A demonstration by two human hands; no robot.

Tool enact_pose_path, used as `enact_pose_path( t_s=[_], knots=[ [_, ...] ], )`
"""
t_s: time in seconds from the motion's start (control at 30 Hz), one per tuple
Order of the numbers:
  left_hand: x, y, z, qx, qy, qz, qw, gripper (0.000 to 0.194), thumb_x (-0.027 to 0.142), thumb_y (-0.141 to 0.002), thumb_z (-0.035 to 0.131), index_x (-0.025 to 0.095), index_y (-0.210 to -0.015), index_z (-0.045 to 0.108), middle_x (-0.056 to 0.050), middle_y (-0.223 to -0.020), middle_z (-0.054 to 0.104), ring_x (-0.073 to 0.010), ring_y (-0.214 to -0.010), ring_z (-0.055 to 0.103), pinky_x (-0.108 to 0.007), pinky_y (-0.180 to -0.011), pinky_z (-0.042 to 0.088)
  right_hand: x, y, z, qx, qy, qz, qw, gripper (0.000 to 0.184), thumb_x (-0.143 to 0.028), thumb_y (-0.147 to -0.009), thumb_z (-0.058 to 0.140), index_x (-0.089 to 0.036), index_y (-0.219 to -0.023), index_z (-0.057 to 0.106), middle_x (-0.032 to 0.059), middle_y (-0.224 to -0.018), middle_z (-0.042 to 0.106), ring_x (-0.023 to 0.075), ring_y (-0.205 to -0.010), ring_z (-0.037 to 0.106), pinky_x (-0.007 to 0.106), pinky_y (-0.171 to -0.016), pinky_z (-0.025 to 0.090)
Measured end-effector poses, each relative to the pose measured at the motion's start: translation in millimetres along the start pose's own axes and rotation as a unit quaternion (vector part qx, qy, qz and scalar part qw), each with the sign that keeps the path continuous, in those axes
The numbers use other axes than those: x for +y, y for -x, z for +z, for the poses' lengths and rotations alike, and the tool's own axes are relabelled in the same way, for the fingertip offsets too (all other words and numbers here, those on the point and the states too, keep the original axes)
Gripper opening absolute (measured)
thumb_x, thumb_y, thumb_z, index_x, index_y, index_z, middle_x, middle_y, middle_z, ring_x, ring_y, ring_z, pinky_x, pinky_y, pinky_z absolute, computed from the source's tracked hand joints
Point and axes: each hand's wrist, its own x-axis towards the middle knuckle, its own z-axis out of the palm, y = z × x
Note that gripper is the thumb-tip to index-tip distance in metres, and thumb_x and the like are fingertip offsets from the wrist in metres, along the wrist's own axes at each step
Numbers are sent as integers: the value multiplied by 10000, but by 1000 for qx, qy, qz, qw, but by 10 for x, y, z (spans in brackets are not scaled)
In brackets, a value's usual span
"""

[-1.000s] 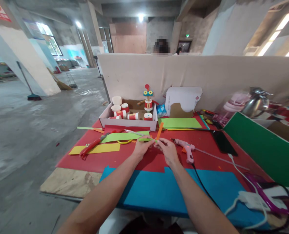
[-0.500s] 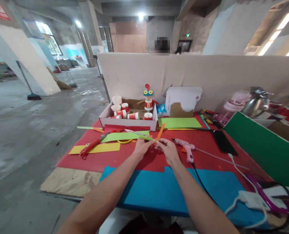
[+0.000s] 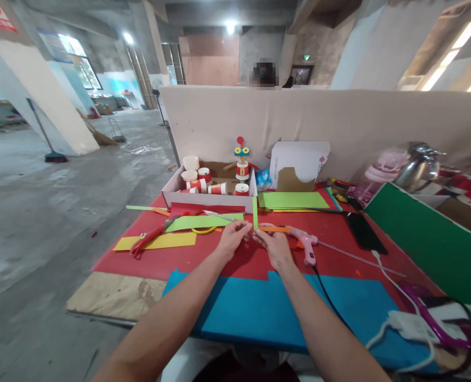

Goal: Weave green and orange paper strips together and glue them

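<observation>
Two narrow paper strips meet at a corner between my hands. The green strip (image 3: 255, 213) points away from me, and the orange strip (image 3: 276, 229) lies out to the right, over the glue gun's nozzle. My right hand (image 3: 275, 248) pinches the strips where they meet. Just left of that corner is my left hand (image 3: 233, 240), its thumb and fingers pressed together; whether anything sits between them is hidden. A pink glue gun (image 3: 307, 245) lies right of my right hand. Left of my left hand are red-handled scissors (image 3: 150, 240) and a wide green paper strip (image 3: 193, 223).
A box (image 3: 211, 200) of paper cups stands behind, with a cup figure (image 3: 242, 168) at its right. Yellow paper (image 3: 156, 242) lies left, green sheets (image 3: 295, 200) behind right. A phone (image 3: 366, 232), cables and a green board (image 3: 430, 244) line the right side. Blue sheet (image 3: 235, 307) in front.
The green strip has swung from pointing left to pointing away from me. The orange strip has turned from upright to pointing right. My left fingers have come off the green strip.
</observation>
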Motion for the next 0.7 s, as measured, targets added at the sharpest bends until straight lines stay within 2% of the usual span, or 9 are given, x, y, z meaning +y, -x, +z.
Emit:
enact_pose_path(
  t_s=[0.13, 0.23, 0.37, 0.7],
  knots=[
    [3, 0, 12, 5, -15, -6, 1000, 319, 398, -597, 758, 129, -709, 630, -4, -590, 596, -86, -524, 516, -213, -517, 432, 5, 19, 15, -15, 6, -10, 1000, 317, -311, -541, 806, -171, -783, 655, 16, -674, 706, 197, -663, 694, 359, -734, 574],
    [17, -1, 16, 31, -27, 2, 999, 284, 349, -559, 775, 131, -661, 625, 1, -576, 603, -90, -531, 524, -217, -538, 430, 15, 22, 11, -20, 8, 4, 1000, 313, -322, -524, 812, -162, -758, 679, 27, -676, 715, 202, -660, 696, 358, -736, 572],
    [9, -4, 11, 36, -29, 9, 999, 261, 343, -566, 762, 133, -628, 621, 7, -545, 588, -91, -518, 509, -221, -532, 411, 18, 6, -1, -27, 17, 24, 999, 310, -339, -521, 816, -150, -738, 703, 47, -681, 724, 202, -664, 696, 349, -737, 567],
    [20, 27, 54, 36, -7, -17, 999, 328, 379, -551, 781, 116, -699, 653, -11, -585, 610, -92, -523, 515, -217, -509, 415, 46, 6, 40, 9, 3, -14, 1000, 321, -370, -518, 812, -138, -708, 697, 45, -649, 713, 194, -627, 683, 343, -713, 559]
  ],
)
